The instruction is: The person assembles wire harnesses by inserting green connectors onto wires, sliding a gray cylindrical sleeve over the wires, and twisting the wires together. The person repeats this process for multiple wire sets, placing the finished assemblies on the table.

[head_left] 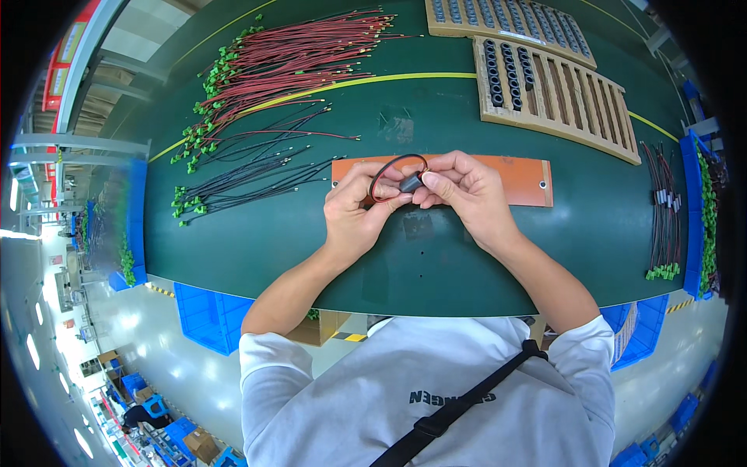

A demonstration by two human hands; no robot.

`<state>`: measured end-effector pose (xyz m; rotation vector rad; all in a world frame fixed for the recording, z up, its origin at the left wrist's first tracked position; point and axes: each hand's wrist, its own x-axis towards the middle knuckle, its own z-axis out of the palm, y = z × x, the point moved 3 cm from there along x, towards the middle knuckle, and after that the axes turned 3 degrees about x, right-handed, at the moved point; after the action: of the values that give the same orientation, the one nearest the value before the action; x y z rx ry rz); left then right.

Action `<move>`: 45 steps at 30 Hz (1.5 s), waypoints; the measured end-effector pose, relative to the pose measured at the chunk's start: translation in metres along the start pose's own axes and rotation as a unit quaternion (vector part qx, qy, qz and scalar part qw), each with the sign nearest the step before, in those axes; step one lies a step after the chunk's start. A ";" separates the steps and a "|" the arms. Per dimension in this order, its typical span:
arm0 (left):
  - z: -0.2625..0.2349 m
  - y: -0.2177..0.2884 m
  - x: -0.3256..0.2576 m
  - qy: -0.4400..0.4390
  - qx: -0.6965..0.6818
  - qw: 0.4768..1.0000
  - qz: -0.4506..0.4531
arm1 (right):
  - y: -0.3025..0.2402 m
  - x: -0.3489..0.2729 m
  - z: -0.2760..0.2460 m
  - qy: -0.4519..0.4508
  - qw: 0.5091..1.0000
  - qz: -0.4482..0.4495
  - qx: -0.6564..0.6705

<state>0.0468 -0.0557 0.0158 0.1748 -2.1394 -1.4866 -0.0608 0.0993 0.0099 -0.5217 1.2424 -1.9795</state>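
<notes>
Over the orange board (525, 180), my two hands meet around a small dark ferrite core (410, 184). A red and black wire (398, 158) loops up and over beside it. My left hand (355, 208) is closed, its thumb and finger pinching the wire at the core's left end. Closed too, my right hand (471, 194) grips the core's right end between thumb and fingers. The wire's tips are hidden by my fingers.
Red and black wires with green connectors (288, 58) lie at the far left, with black wires (249, 183) nearer. Slotted wooden trays (572, 109) holding dark cores stand at the far right. More wires (664, 210) lie by the right edge, beside a blue bin (692, 218).
</notes>
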 end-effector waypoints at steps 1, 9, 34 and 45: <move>0.001 0.001 0.000 -0.013 0.012 1.000 0.017 | 0.001 0.000 -0.002 -0.002 1.000 0.001 -0.007; -0.002 -0.010 0.001 -0.091 -0.047 0.995 0.011 | 0.003 0.004 -0.007 -0.009 0.999 0.007 -0.042; 0.002 0.011 -0.004 -0.097 0.142 0.974 0.147 | -0.008 -0.005 -0.003 -0.008 0.985 -0.012 -0.173; -0.007 -0.017 0.000 -0.109 -0.031 0.994 0.005 | -0.026 -0.001 -0.008 -0.055 0.874 -0.190 -0.444</move>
<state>0.0467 -0.0684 0.0021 -0.0207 -2.2542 -1.6296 -0.0745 0.1115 0.0295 -1.3928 2.0730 -1.5186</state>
